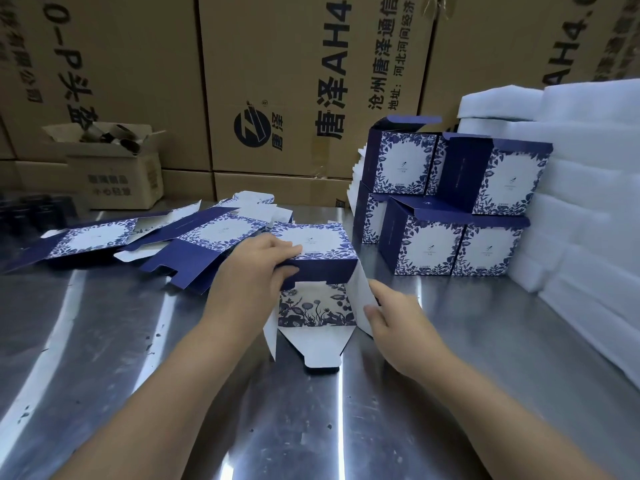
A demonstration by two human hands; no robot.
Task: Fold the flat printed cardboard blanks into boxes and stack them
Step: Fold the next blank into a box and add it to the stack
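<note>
A half-formed blue-and-white floral box (pixel 318 249) lies on its side at the middle of the steel table (pixel 138 358), its bottom flaps spread toward me. My left hand (pixel 254 268) grips its near left edge, thumb under and fingers over the top panel. My right hand (pixel 391 318) pinches the white right side flap (pixel 360 299). Several flat printed blanks (pixel 194 237) are scattered to the left. Several folded boxes (pixel 450 202) are stacked two high at the right.
White foam sheets (pixel 581 202) are piled at the right edge behind the stack. Large brown cartons (pixel 277 81) wall off the back. A small open carton (pixel 114 168) with tubes sits at the back left, dark bottles (pixel 34 211) beside it.
</note>
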